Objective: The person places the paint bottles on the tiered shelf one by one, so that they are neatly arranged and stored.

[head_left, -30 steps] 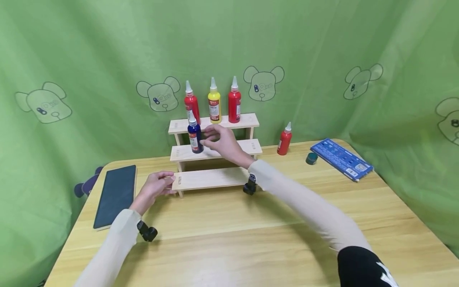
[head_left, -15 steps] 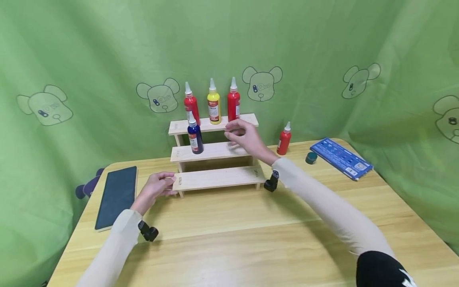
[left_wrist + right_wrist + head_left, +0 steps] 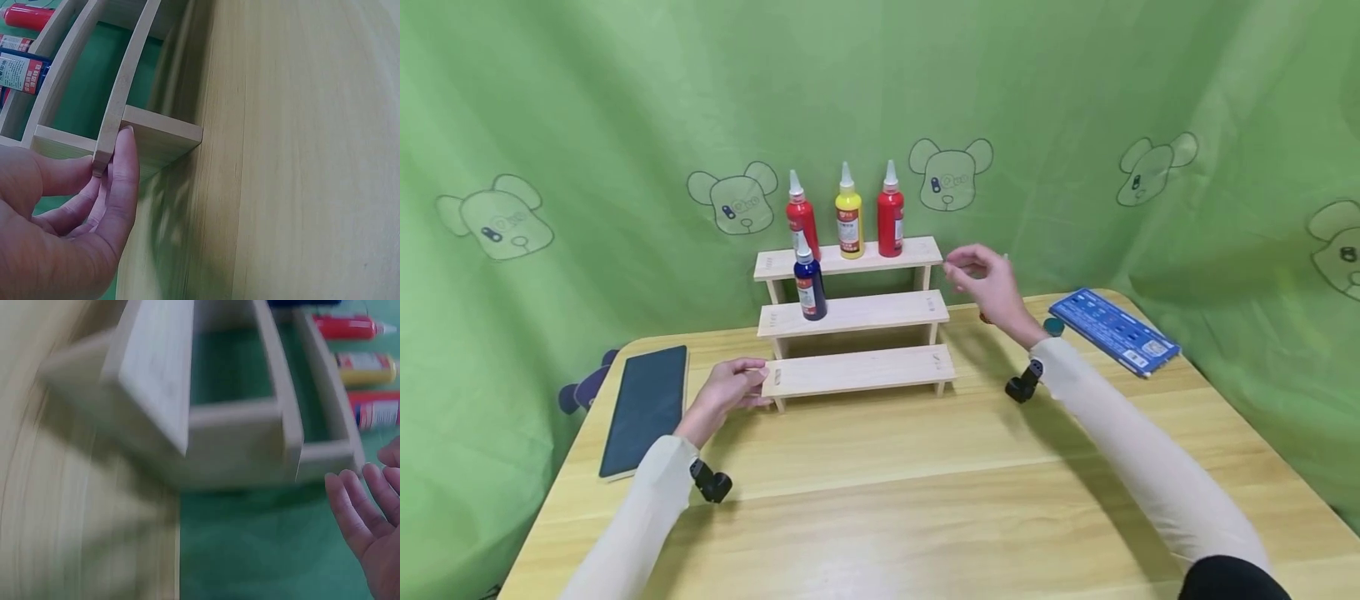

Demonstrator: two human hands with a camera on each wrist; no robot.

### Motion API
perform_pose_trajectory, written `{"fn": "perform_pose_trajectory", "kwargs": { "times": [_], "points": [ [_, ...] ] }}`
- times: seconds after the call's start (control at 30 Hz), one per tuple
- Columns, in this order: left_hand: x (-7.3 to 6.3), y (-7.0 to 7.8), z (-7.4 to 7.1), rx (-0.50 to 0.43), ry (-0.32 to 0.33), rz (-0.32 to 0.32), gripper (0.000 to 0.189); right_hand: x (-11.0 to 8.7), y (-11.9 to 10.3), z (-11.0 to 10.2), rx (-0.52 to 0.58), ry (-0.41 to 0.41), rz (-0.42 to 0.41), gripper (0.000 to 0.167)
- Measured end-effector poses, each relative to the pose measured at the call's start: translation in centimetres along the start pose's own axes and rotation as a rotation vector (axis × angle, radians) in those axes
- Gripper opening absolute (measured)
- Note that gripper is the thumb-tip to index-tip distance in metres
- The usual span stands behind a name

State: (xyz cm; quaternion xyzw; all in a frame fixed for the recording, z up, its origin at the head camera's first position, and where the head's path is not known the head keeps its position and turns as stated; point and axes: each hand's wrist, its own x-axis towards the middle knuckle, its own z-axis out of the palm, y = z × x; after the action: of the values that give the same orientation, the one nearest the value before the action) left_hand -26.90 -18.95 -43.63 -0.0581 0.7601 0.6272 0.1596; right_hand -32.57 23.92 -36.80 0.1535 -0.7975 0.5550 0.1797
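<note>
A three-step wooden display rack [image 3: 857, 371] stands at the back of the table. My left hand [image 3: 730, 392] pinches the left end of its lowest step, thumb above and fingers beneath, as the left wrist view shows. A blue paint bottle [image 3: 809, 292] stands upright at the left of the middle step. Along the top step are a red bottle [image 3: 802, 218], a yellow bottle [image 3: 849, 225] and another red bottle [image 3: 891, 223]. My right hand [image 3: 988, 287], fingers loosely bent and holding nothing, is off the rack's right end. Behind it a further red bottle is mostly hidden.
A blue flat box [image 3: 1116, 332] lies at the back right, with a small dark green jar [image 3: 1053, 327] beside it, partly behind my wrist. On the left lies a dark notebook [image 3: 643, 412]. A green curtain [image 3: 1045, 100] hangs behind the table.
My right hand has left the blue bottle and moved right, past the rack's end, now in front of the lone red bottle. The left hand keeps its grip on the lowest step.
</note>
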Motion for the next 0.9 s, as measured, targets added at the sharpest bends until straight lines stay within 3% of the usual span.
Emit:
{"fn": "perform_pose_trajectory", "kwargs": {
  "times": [0.1, 0.47, 0.73, 0.9],
  "points": [
    [0.1, 0.0, 0.0, 0.002, 0.0, -0.004, 0.044, -0.3, 0.8, -1.5, 0.044, 0.043, 0.021, 0.028],
    [-0.1, 0.1, -0.2, 0.006, 0.0, -0.008, 0.044, -0.6, 3.0, -4.8, 0.287, 0.297, 0.289, 0.029],
    [0.0, 0.3, -0.2, 0.011, -0.014, 0.017, 0.043, 0.3, 4.9, -5.8, 0.182, 0.469, 0.37, 0.025],
    [0.1, 0.3, -0.1, 0.01, -0.018, 0.017, 0.044, 0.2, 6.1, -6.1, 0.137, 0.418, 0.376, 0.038]
  ]
}}
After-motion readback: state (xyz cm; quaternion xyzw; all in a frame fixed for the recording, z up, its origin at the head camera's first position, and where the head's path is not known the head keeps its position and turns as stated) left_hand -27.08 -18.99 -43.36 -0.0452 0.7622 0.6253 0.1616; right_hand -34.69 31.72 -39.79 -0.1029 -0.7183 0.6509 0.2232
